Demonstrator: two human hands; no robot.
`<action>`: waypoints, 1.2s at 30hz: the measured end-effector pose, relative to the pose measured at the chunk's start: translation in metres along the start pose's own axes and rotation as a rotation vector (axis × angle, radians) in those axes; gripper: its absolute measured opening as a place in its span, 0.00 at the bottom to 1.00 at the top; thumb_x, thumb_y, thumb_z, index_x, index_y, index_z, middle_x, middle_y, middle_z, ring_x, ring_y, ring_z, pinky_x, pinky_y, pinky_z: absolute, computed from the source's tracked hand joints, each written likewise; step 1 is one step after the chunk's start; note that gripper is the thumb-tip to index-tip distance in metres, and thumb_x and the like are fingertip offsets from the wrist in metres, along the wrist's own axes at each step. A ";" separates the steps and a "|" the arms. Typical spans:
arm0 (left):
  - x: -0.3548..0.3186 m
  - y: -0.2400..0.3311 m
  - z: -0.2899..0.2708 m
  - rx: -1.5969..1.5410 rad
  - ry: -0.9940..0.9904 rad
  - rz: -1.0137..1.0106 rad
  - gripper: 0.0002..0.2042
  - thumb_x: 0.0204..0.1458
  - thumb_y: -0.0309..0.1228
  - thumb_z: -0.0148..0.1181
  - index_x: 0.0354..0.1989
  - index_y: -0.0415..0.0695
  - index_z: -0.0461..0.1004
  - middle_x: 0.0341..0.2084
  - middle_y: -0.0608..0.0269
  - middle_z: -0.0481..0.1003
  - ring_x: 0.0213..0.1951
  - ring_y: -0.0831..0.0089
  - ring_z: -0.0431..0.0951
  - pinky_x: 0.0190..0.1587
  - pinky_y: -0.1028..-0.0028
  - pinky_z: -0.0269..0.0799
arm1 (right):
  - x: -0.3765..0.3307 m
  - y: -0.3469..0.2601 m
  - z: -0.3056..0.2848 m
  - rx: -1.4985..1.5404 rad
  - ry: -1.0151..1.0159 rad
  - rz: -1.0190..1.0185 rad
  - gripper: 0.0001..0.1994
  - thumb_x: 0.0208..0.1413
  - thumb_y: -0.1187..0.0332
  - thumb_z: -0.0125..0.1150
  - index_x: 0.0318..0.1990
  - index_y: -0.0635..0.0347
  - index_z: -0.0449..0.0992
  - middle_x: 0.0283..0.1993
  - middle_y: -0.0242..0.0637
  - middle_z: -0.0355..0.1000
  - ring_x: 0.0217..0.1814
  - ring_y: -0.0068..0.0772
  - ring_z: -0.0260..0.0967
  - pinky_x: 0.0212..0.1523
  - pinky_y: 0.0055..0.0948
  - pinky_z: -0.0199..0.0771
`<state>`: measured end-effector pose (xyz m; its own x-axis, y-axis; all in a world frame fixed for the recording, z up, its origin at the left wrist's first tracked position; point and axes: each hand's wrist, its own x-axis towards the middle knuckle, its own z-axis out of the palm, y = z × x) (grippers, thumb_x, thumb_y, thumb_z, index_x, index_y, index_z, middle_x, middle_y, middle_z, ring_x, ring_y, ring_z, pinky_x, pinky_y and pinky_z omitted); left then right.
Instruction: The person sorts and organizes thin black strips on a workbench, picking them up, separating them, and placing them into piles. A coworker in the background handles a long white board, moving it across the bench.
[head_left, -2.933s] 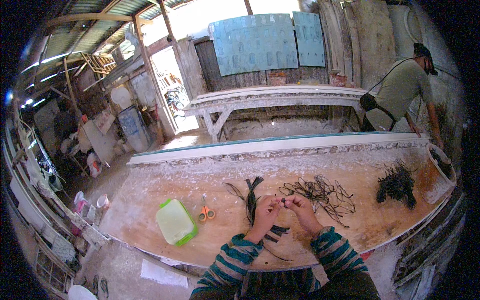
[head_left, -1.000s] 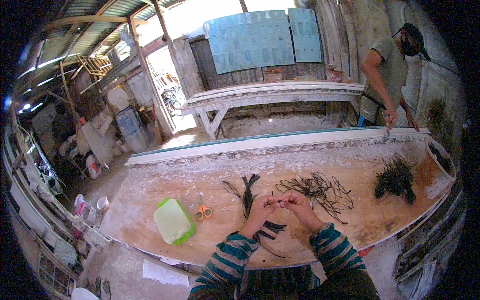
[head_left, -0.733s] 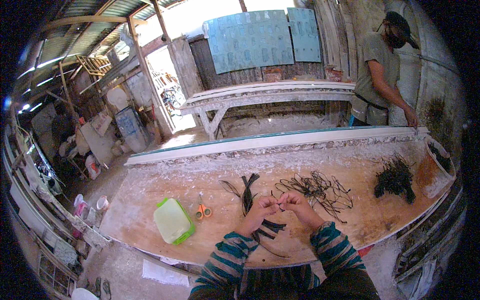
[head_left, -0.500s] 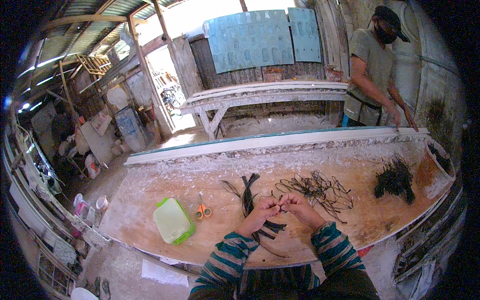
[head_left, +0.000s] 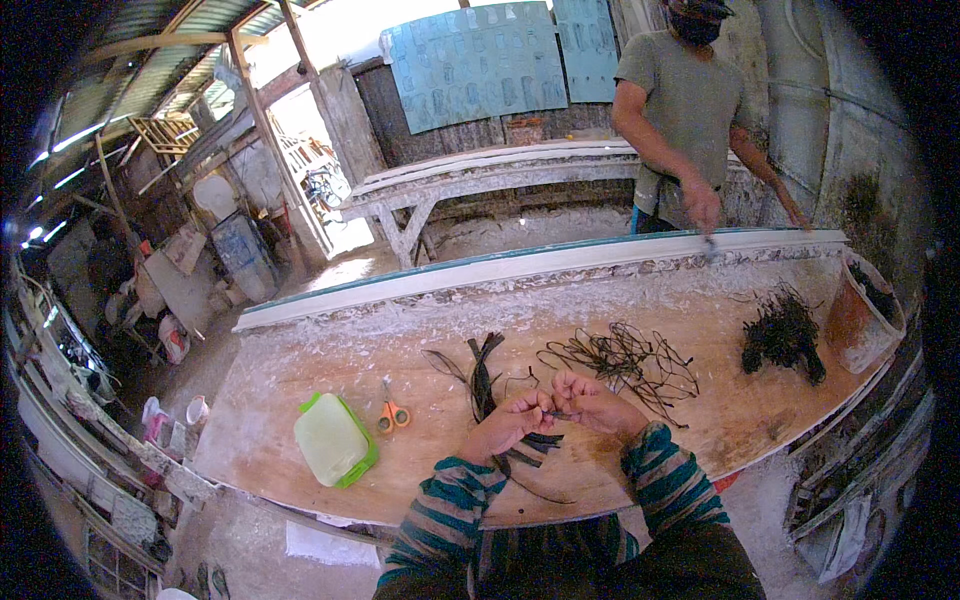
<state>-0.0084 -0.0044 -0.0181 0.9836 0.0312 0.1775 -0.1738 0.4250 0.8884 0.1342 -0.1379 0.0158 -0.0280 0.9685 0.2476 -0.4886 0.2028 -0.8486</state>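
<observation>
Fingers of both hands pinched together, tips nearly meeting: left hand (head_left: 505,425) and right hand (head_left: 602,408) clamp a small dark piece (head_left: 556,413) between them. Piece is mostly covered by the fingertips; looks like a short bit of cord or strip, exact kind too small to tell. Its visible part lies about crosswise, left to right, bridging the two hands, so neither hand is clearly nearer to it.

Just beyond and left: bundle of flat black strips (head_left: 482,380), long axis running away from the person, partly hidden by the left hand, which is the nearer one; cut-looking ends show again right of that wrist. Beyond the right hand, slightly to its right: loose tangle of thin black cord (head_left: 640,362), no single axis, right hand nearer. Whether the held piece connects to either pile, cannot tell.

Farther left: orange-handled scissors (head_left: 396,415), blades pointing away, no hand on them, then a pale food container with green clips (head_left: 335,440). Far right: dense black cord clump (head_left: 782,335), beside a tilted, dirty orange bucket (head_left: 862,325) with dark contents.

All on the wooden table (head_left: 720,430). Along its far edge, a long white moulding (head_left: 430,286); behind that a masked co-worker (head_left: 690,100), one hand reaching down close to it.
</observation>
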 end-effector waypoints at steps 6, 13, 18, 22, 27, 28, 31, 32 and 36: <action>0.003 0.004 0.011 -0.117 0.189 0.071 0.08 0.54 0.34 0.51 0.37 0.44 0.66 0.31 0.68 0.69 0.35 0.77 0.70 0.41 0.74 0.69 | 0.004 -0.004 0.016 0.031 0.179 0.015 0.07 0.51 0.74 0.52 0.34 0.55 0.61 0.28 0.26 0.60 0.30 0.18 0.60 0.35 0.19 0.63; 0.010 0.001 0.001 -0.190 0.173 0.245 0.12 0.54 0.37 0.50 0.41 0.42 0.67 0.34 0.67 0.70 0.36 0.74 0.71 0.38 0.76 0.68 | 0.007 0.004 0.000 0.027 0.250 -0.021 0.06 0.51 0.75 0.52 0.32 0.55 0.62 0.26 0.25 0.61 0.28 0.18 0.60 0.37 0.22 0.65; 0.008 0.001 -0.002 -0.198 0.257 0.246 0.12 0.51 0.34 0.55 0.41 0.42 0.69 0.37 0.65 0.71 0.38 0.75 0.71 0.40 0.76 0.68 | 0.008 0.004 0.002 -0.008 0.248 -0.055 0.06 0.51 0.75 0.53 0.32 0.55 0.62 0.26 0.25 0.61 0.26 0.17 0.59 0.37 0.22 0.64; 0.009 0.005 0.009 0.263 0.368 0.192 0.10 0.48 0.29 0.58 0.38 0.40 0.71 0.35 0.66 0.72 0.37 0.77 0.71 0.40 0.77 0.67 | 0.008 0.008 -0.001 -0.135 0.269 -0.054 0.06 0.51 0.74 0.54 0.33 0.55 0.63 0.28 0.26 0.63 0.29 0.17 0.60 0.35 0.20 0.63; 0.010 0.016 0.028 0.427 0.365 0.175 0.08 0.48 0.27 0.57 0.36 0.40 0.71 0.30 0.66 0.73 0.36 0.77 0.71 0.41 0.78 0.67 | 0.008 0.006 0.007 -0.271 0.287 -0.037 0.07 0.52 0.72 0.55 0.38 0.56 0.65 0.30 0.27 0.65 0.32 0.17 0.61 0.33 0.17 0.61; 0.010 0.018 0.031 0.395 0.381 0.181 0.07 0.48 0.27 0.57 0.35 0.40 0.72 0.29 0.66 0.73 0.35 0.77 0.71 0.41 0.78 0.66 | 0.009 0.007 0.007 -0.286 0.287 -0.050 0.08 0.52 0.71 0.55 0.39 0.56 0.65 0.30 0.27 0.65 0.32 0.17 0.62 0.33 0.17 0.61; 0.009 0.012 0.021 0.334 0.453 0.193 0.05 0.48 0.26 0.57 0.33 0.40 0.72 0.29 0.66 0.73 0.34 0.78 0.71 0.40 0.78 0.66 | 0.011 0.010 0.005 -0.380 0.280 -0.051 0.08 0.53 0.72 0.53 0.41 0.57 0.65 0.28 0.27 0.65 0.32 0.17 0.62 0.33 0.17 0.61; 0.009 0.013 0.021 0.353 0.482 0.183 0.06 0.48 0.26 0.57 0.33 0.40 0.72 0.28 0.67 0.73 0.33 0.79 0.71 0.38 0.79 0.66 | 0.012 0.010 0.005 -0.418 0.278 -0.044 0.08 0.54 0.72 0.53 0.41 0.57 0.65 0.28 0.27 0.65 0.32 0.17 0.62 0.33 0.17 0.61; 0.008 0.019 0.023 0.470 0.530 0.193 0.06 0.48 0.27 0.58 0.34 0.41 0.72 0.26 0.70 0.70 0.30 0.82 0.68 0.34 0.82 0.64 | 0.008 0.005 0.010 -0.489 0.287 -0.021 0.08 0.54 0.72 0.52 0.42 0.57 0.64 0.27 0.25 0.63 0.31 0.15 0.61 0.33 0.16 0.60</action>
<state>-0.0050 -0.0166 0.0104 0.8035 0.5506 0.2262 -0.2312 -0.0614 0.9710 0.1229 -0.1304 0.0185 0.2491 0.9500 0.1882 -0.0233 0.2001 -0.9795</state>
